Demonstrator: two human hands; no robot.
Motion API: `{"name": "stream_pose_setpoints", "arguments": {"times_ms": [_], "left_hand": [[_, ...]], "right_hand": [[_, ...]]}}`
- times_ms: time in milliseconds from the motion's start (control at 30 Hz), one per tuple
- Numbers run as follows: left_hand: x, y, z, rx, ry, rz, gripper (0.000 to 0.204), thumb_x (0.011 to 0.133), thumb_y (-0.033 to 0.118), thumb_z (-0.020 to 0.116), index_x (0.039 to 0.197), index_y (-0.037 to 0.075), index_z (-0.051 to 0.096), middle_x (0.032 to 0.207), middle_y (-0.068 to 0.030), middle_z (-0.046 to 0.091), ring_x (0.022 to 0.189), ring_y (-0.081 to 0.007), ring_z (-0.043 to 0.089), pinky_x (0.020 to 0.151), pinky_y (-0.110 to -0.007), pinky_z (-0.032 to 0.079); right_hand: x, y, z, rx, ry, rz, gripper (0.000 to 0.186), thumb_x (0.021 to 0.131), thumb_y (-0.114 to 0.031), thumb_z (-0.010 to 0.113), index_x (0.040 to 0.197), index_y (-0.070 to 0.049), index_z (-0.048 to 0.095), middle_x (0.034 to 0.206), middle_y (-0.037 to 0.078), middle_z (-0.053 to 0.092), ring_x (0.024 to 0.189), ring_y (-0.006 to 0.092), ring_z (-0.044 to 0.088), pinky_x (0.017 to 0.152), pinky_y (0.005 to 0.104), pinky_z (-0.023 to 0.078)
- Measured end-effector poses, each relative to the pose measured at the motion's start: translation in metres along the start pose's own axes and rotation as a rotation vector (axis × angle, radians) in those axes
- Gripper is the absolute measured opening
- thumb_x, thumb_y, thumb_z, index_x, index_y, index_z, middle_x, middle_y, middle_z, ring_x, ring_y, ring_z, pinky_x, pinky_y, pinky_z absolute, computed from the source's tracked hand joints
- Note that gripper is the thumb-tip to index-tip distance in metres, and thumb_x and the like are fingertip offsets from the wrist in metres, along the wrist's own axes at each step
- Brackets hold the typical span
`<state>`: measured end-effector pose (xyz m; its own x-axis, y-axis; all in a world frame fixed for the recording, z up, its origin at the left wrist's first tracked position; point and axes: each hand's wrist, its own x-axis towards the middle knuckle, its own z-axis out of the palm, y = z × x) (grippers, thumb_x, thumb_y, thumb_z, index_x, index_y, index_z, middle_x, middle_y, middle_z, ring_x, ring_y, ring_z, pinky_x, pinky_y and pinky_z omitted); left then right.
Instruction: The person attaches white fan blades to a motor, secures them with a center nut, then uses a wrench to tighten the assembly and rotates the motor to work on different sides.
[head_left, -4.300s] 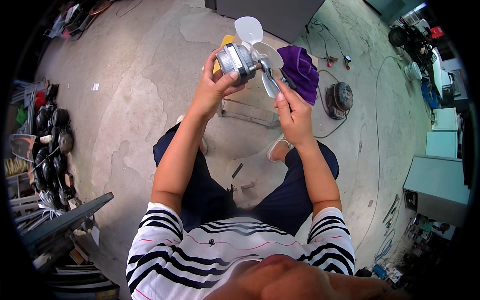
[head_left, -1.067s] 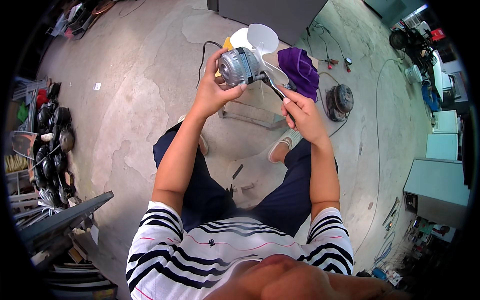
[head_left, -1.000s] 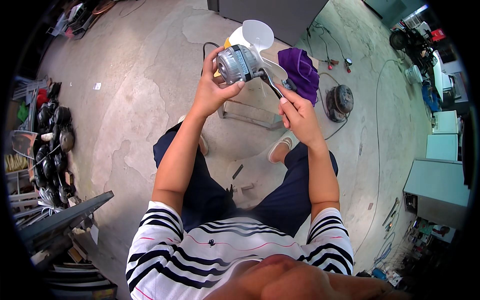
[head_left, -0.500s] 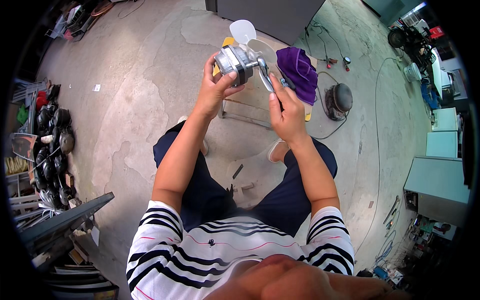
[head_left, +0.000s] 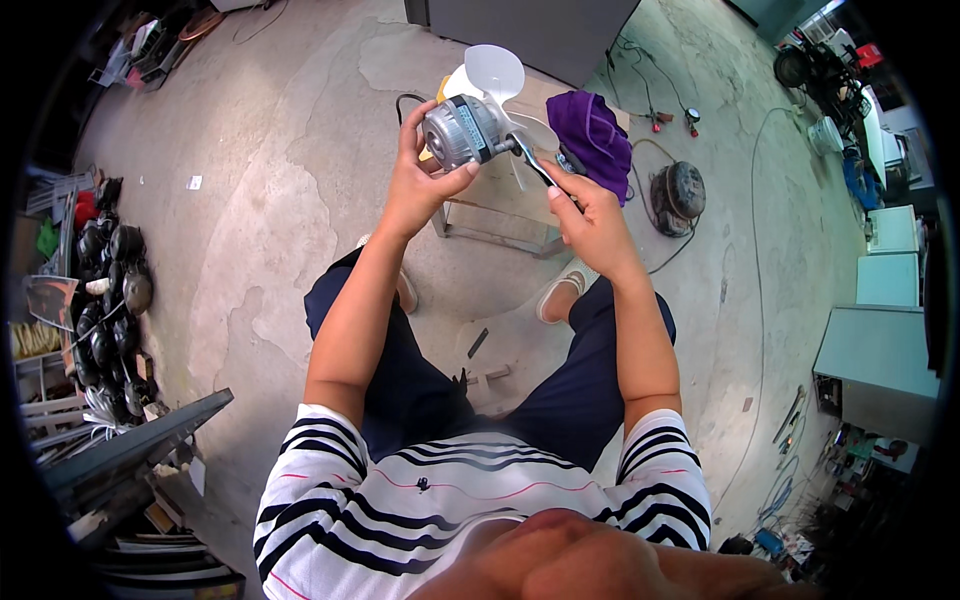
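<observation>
My left hand (head_left: 418, 185) is wrapped round a silver fan motor (head_left: 460, 130), fingers behind it and thumb along its near side. White fan blades (head_left: 494, 72) are attached on the motor's far right side. In my right hand (head_left: 595, 220) is a metal wrench (head_left: 534, 160), thumb and fingers closed on its handle. The wrench's head meets a small fitting at the motor's right edge; its exact grip there is too small to tell. Both hands are above a low bench (head_left: 490, 200), where a purple cloth (head_left: 590, 140) lies to the right.
A dark compressor (head_left: 680, 195) with a cable stands on the floor right of the bench. Beyond it lie hoses with a gauge (head_left: 692, 118). A grey cabinet (head_left: 530, 30) rises behind the bench. Black compressor shells (head_left: 105, 290) are heaped at left; a dark strip (head_left: 478, 343) lies between my feet.
The motor has turned in my left hand, so its rounded end now faces more toward me. My right hand has swung slightly right and nearer, and the wrench now slants down to the right.
</observation>
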<state>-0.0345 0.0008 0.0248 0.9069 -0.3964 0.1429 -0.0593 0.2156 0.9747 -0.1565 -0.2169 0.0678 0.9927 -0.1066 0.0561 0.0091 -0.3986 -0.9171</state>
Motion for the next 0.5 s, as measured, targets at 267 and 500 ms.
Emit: {"name": "stream_pose_setpoints", "arguments": {"times_ms": [267,500], "left_hand": [[-0.003,0.014,0.001,0.221,-0.108,0.085,0.094,0.07,0.004,0.083,0.151,0.018,0.036,0.149,-0.0164,0.039,0.125,-0.031,0.059,0.099,-0.043,0.057],[-0.01,0.007,0.004,0.513,-0.134,0.271,0.091,0.066,0.005,0.085,0.146,0.022,0.045,0.15,-0.0148,0.039,0.133,-0.0291,0.052,0.097,-0.045,0.058]], "right_hand": [[-0.002,-0.005,-0.024,0.084,-0.196,0.164,0.042,0.102,-0.015,0.052,0.144,-0.008,0.058,0.077,-0.006,0.05,0.056,0.0027,0.044,0.052,0.021,0.039],[-0.003,-0.004,-0.035,0.093,-0.27,0.27,0.042,0.102,-0.014,0.052,0.144,-0.007,0.058,0.078,-0.007,0.051,0.056,0.0017,0.044,0.052,0.0201,0.038]]}}
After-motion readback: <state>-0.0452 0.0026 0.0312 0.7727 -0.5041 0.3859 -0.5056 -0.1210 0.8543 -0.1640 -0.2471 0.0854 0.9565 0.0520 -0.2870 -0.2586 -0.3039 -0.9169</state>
